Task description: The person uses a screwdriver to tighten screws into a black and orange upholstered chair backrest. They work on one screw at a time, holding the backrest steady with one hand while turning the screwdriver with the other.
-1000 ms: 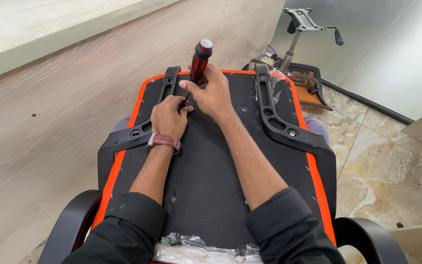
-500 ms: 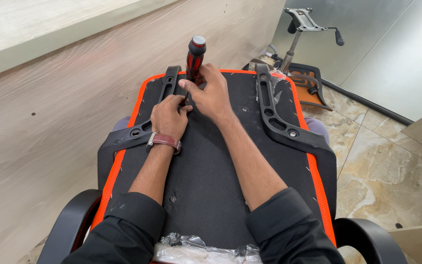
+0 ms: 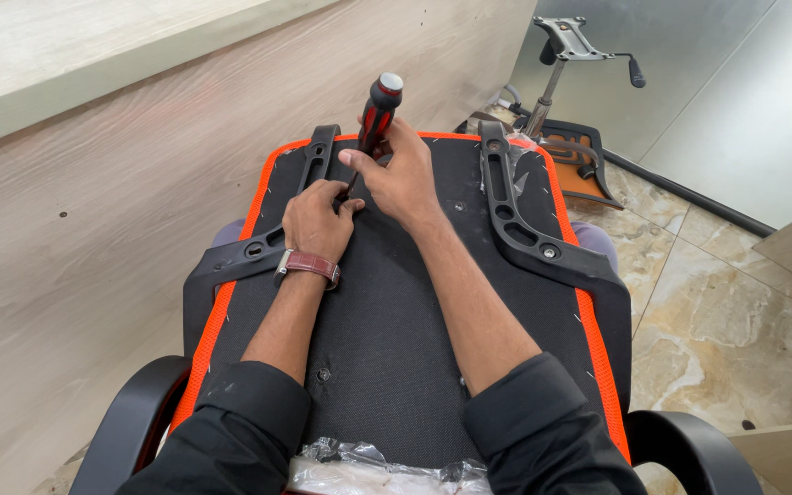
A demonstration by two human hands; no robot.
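Both hands are working at the far end of an upturned chair seat (image 3: 396, 321), black with an orange rim. Right hand (image 3: 402, 176) is wrapping closed around a red-and-black screwdriver (image 3: 376, 110), whose long axis is standing nearly upright, handle cap pointing up and slightly away, tip hidden down between the hands. Left hand (image 3: 316, 220) is curling closed just beside it, fingertips pressing near the tip by the left armrest bracket (image 3: 263, 246). A right armrest bracket (image 3: 524, 225) is lying opposite.
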